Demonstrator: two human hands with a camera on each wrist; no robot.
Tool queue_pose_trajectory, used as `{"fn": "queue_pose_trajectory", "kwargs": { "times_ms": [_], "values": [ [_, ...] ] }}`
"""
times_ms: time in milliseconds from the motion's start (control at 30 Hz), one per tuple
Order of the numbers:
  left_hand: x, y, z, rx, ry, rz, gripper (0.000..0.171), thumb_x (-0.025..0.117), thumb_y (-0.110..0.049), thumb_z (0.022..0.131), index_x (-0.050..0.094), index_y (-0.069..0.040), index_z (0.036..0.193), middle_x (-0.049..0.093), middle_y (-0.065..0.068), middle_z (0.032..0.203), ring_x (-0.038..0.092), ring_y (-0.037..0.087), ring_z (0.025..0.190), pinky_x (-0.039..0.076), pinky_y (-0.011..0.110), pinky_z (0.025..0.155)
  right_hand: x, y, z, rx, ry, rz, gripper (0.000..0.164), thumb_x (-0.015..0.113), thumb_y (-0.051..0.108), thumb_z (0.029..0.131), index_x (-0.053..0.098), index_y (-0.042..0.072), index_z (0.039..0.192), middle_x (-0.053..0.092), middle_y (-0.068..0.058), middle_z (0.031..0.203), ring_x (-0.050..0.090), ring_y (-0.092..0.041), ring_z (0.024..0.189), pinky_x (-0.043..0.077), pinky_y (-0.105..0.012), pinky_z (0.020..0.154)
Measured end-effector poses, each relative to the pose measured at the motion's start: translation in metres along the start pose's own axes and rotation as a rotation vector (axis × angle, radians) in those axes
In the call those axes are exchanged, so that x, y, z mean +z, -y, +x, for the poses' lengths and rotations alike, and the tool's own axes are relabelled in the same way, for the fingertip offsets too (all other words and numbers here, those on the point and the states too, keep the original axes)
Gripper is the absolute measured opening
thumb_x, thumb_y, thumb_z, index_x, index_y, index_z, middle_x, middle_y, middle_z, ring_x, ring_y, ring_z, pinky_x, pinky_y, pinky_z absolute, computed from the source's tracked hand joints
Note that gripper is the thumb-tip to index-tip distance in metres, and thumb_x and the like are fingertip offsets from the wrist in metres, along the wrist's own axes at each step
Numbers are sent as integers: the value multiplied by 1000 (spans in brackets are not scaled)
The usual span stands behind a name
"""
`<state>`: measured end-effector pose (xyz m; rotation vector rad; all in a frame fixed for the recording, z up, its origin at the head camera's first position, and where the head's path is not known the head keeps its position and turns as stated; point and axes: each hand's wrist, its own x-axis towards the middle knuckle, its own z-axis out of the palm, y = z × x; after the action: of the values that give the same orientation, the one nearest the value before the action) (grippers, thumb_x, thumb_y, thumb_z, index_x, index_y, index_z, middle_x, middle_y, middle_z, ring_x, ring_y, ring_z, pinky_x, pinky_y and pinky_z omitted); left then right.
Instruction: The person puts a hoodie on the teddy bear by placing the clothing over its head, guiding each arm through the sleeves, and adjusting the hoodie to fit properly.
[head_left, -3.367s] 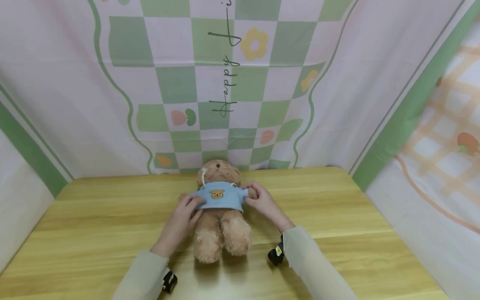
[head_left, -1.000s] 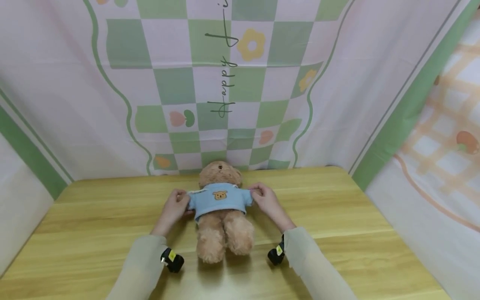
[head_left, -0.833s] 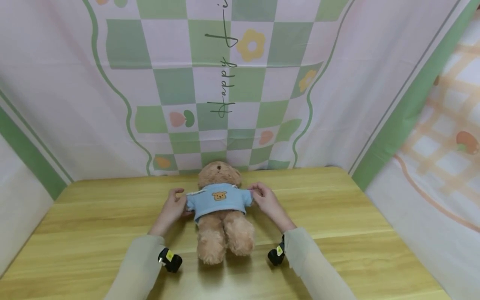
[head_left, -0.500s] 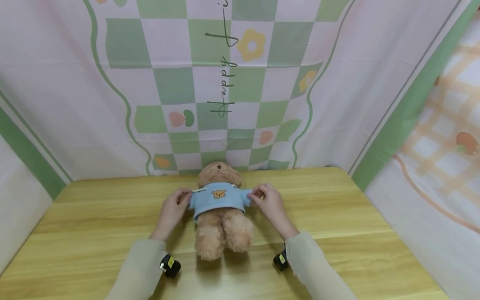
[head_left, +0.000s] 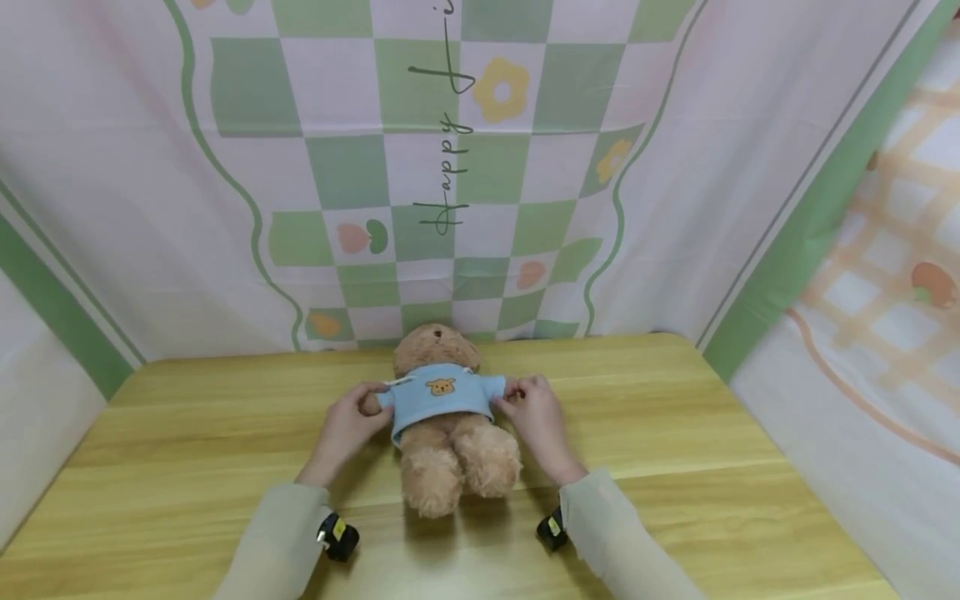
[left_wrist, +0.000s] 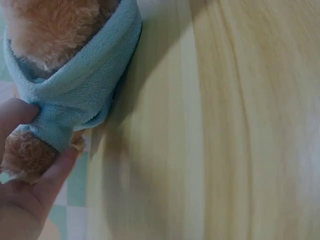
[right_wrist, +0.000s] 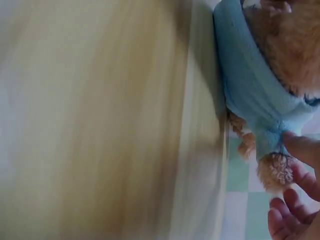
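A brown teddy bear (head_left: pixel 431 467) lies on its back on the wooden table, head away from me, in the head view. It wears a light blue sweatshirt (head_left: pixel 420 404) with a bear-face patch and white drawstrings. My left hand (head_left: pixel 343 433) grips the bear's arm at the left sleeve; in the left wrist view, thumb and fingers sit around the cuff (left_wrist: pixel 52 135) and the furry paw (left_wrist: pixel 29 157). On the other side my right hand (head_left: pixel 542 421) pinches the right sleeve, its thumb on the blue cuff (right_wrist: pixel 270 142) beside the paw (right_wrist: pixel 276 172) in the right wrist view.
The table (head_left: pixel 225 467) has a wood-grain top. Close behind the bear's head hangs a green-and-white checked cloth (head_left: pixel 360 167) with writing on it. More printed cloth (head_left: pixel 885 275) hangs at the right. A small black camera (head_left: pixel 339 537) is strapped at each wrist.
Since the oldest frame, my left hand has gone from the sweatshirt's side to the left sleeve. The left paw now shows past its cuff. The bear's legs have swung slightly right.
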<state>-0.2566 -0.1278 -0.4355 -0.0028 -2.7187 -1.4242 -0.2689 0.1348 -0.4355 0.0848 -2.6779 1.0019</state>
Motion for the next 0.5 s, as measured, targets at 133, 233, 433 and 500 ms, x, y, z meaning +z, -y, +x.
{"fn": "queue_pose_trajectory", "kwargs": {
  "times_ms": [133, 233, 433, 500],
  "values": [
    [0, -1, -1, -4, 17, -31, 37, 63, -10, 88, 59, -4, 124, 60, 24, 124, 55, 34, 116, 44, 48, 97, 1, -1, 2, 47, 22, 133, 12, 71, 10, 84, 65, 2, 78, 56, -16, 98, 60, -29, 91, 53, -39, 80],
    [-1, -1, -2, -7, 31, -53, 39, 58, -6, 88, 57, -5, 127, 59, 23, 118, 56, 32, 108, 46, 41, 90, 0, -5, 6, 56, 27, 212, 9, 69, 5, 83, 64, -1, 78, 62, -18, 93, 64, -30, 90, 56, -39, 80],
    [-4, 5, 1, -44, 62, -93, 46, 53, -5, 86, 52, -5, 132, 56, 22, 126, 52, 29, 109, 42, 35, 87, -3, -9, 11, 103, 90, 311, 11, 68, 8, 84, 64, -2, 87, 67, -18, 98, 67, -31, 96, 56, -35, 80],
    [-4, 7, 1, -66, 83, -118, 47, 52, -9, 88, 49, -4, 135, 51, 23, 134, 50, 32, 117, 42, 39, 94, -4, -9, 13, 143, 176, 426, 23, 65, 12, 89, 59, -1, 107, 60, -21, 114, 64, -32, 103, 55, -36, 84]
  ]
}}
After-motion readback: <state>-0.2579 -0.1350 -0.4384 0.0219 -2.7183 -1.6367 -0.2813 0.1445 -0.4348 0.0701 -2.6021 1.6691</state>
